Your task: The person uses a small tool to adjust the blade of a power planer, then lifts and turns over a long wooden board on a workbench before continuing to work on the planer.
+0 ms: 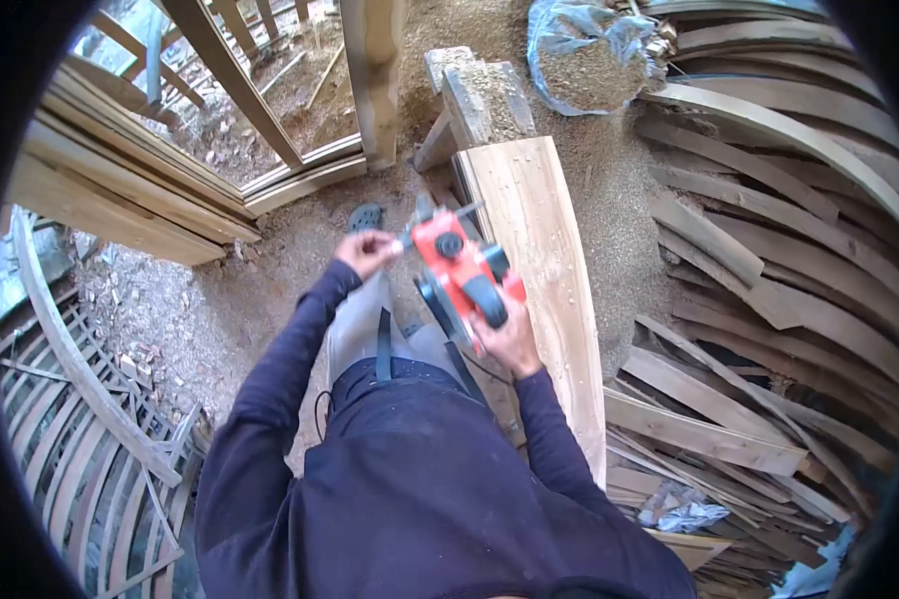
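My right hand [509, 337] is wrapped around the rear handle of a red electric planer [461, 262] with a black knob on top. The planer is held tilted over the left edge of a long, pale wooden board [537, 235] strewn with small shavings. At the planer's front left side, my left hand [370, 252] pinches with thumb and fingers at a small grey metal part that sticks out there. A dark cord hangs below the tool, near my legs.
The board rests on a wooden support [484, 100] covered in sawdust. Curved planks [769, 200] are piled on the right. A wooden frame [370, 90] stands ahead, beside stacked timber [130, 190]. Curved slats [80, 439] lie left. A sawdust-filled plastic bag [589, 60] sits at the back.
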{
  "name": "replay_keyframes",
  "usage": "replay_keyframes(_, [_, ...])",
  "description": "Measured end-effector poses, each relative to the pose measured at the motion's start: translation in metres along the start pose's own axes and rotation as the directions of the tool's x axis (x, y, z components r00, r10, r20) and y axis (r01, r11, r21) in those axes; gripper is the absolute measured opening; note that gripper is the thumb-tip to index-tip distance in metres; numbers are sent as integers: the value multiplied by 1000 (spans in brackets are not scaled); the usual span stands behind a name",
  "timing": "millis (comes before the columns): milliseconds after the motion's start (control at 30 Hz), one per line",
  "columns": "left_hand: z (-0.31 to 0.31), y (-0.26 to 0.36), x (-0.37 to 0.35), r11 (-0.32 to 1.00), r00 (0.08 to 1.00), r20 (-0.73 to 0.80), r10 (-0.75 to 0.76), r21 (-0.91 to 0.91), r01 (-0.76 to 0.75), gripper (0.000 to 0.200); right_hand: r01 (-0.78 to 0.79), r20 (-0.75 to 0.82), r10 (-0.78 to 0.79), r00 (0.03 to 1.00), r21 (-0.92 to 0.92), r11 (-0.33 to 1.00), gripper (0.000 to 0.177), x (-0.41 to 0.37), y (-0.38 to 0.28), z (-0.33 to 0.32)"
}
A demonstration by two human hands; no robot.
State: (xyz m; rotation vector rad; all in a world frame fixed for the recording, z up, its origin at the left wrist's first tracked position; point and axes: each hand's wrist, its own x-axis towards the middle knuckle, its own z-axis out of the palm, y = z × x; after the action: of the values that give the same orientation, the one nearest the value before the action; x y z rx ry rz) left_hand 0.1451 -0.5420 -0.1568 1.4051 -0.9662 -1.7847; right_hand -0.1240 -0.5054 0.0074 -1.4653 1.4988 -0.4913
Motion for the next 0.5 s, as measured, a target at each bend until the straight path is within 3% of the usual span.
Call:
replay_keyframes(33, [15,-18,-27,997,998,37,48,66,-50,24,-6,9,6,1000,-11,1000,35,-32,4,-7])
replay_keyframes(67, [34,-20,-60,992,997,27,-75,104,72,26,14,20,-13,1000,-36,999,37,-61,5,-14])
replay_keyframes(167, [89,-45,-138,984,982,82,-173,61,168,33,57,16,-56,998,-71,996,38,-150,19,-33])
replay_keyframes(300, [154,-63,-221,983,979,97,-180,60,174,36,-30,16,31,999,-49,998,40,-259,43,-47])
replay_keyframes(367, [175,-88,-249,977,977,134,-164,157,143,42,-140,-7,140,990,-24,990,39,-313,57,-48])
replay_keyframes(500, [211,-83,-323,905,975,165,-147,421,65,53,-171,-105,169,980,-7,985,38,-412,76,-39])
